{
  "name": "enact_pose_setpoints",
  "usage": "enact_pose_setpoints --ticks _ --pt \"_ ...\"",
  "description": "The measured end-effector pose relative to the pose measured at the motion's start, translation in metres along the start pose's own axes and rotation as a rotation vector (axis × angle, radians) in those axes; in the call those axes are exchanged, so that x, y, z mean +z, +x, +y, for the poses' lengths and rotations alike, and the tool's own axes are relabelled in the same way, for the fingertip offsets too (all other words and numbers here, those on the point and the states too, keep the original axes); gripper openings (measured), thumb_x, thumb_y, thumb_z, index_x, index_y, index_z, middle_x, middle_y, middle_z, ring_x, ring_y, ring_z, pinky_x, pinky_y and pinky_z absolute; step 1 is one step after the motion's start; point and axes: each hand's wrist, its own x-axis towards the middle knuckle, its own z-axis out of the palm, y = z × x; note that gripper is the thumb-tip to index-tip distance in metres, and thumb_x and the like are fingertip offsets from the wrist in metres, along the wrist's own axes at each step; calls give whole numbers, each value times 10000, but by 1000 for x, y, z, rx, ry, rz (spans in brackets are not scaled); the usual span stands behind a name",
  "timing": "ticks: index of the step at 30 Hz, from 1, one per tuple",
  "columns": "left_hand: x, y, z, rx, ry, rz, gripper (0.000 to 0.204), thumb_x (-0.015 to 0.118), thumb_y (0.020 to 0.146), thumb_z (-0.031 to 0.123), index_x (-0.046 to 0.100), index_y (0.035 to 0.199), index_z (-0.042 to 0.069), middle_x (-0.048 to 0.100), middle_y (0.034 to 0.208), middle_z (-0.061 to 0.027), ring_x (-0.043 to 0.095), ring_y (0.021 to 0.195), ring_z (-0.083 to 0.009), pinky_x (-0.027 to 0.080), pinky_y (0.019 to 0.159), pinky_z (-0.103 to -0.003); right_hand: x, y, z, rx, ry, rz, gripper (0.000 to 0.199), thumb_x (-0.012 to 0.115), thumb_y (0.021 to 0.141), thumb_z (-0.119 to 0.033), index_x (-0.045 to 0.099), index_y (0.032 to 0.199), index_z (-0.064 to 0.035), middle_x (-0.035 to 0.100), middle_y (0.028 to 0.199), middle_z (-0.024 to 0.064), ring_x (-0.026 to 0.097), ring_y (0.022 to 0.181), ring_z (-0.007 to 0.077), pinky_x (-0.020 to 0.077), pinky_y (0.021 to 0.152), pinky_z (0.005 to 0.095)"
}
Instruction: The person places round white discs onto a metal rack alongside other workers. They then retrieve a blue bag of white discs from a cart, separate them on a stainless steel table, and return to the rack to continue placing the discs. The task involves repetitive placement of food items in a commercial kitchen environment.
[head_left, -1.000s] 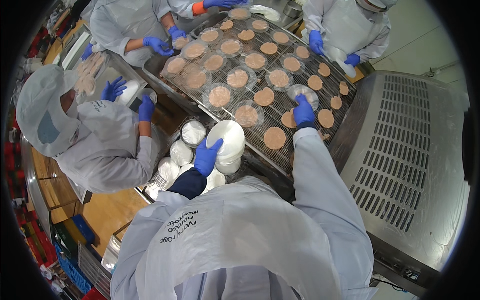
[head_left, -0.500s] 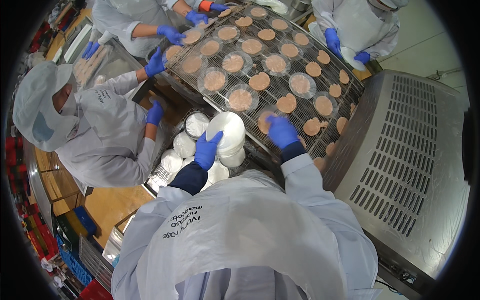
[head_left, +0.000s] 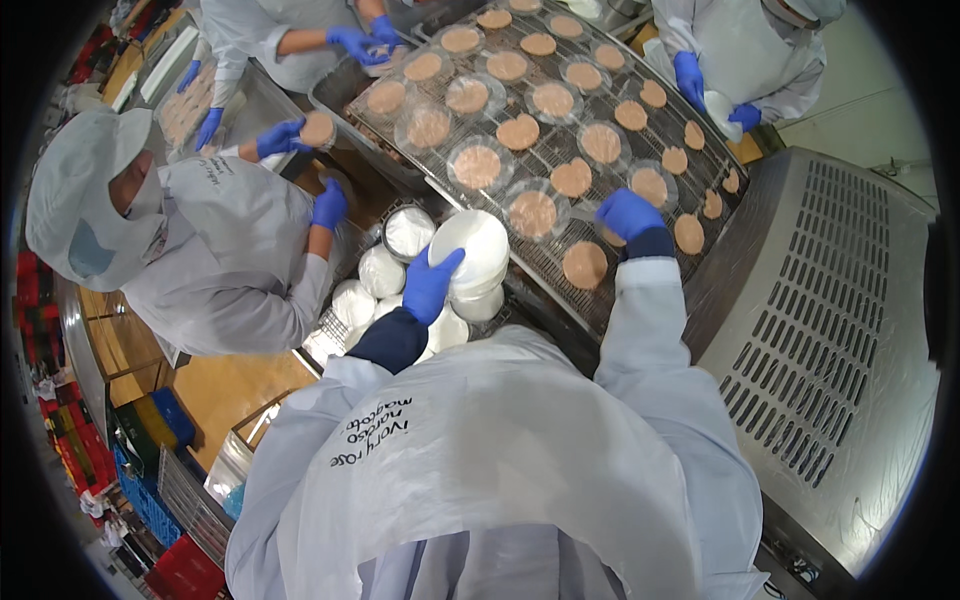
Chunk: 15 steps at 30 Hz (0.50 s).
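My left hand [head_left: 430, 285], in a blue glove, grips a thick stack of round white film discs [head_left: 470, 250] at the near edge of the conveyor. My right hand [head_left: 630, 215], also gloved, is over the wire belt [head_left: 560, 250] with its fingers pinched together. The edge of a clear film disc [head_left: 584, 210] shows at its fingertips, above a round pinkish patty [head_left: 609, 236] that the hand mostly hides. Left of it lies a patty with film [head_left: 532, 213]; nearer me is a bare patty [head_left: 585, 265]. Several others farther off carry film.
Beside my left hand, a wire crate [head_left: 330, 335] holds more film stacks [head_left: 381, 272]. A co-worker at left holds a patty [head_left: 317, 129] over a grey tub. Others stand across the belt. A slotted steel housing [head_left: 800, 330] bounds the right side.
My right hand has moved right from one patty to another; the first now lies uncovered by the hand, with film. Patties have shifted along the belt. The left co-worker now holds a patty.
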Motion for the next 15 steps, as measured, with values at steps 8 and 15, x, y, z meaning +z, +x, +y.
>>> enact_pose_setpoints --ticks 8,15 --pt "62 -4 -11 70 47 -130 410 734 851 159 606 1201 -11 674 1076 -86 630 938 -143 510 840 -291 75 -65 -74 -205 794 313 436 644 865 -310 623 1185 -16 665 1100 195 639 1037 317 483 904 365" --pt "77 -22 -21 27 -35 -83 395 720 862 149 604 1203 -14 678 1072 -95 638 913 -143 519 825 -295 63 -72 -23 -150 1121 421 252 630 889 -193 685 1018 16 693 872 133 648 838 214 497 791 325"
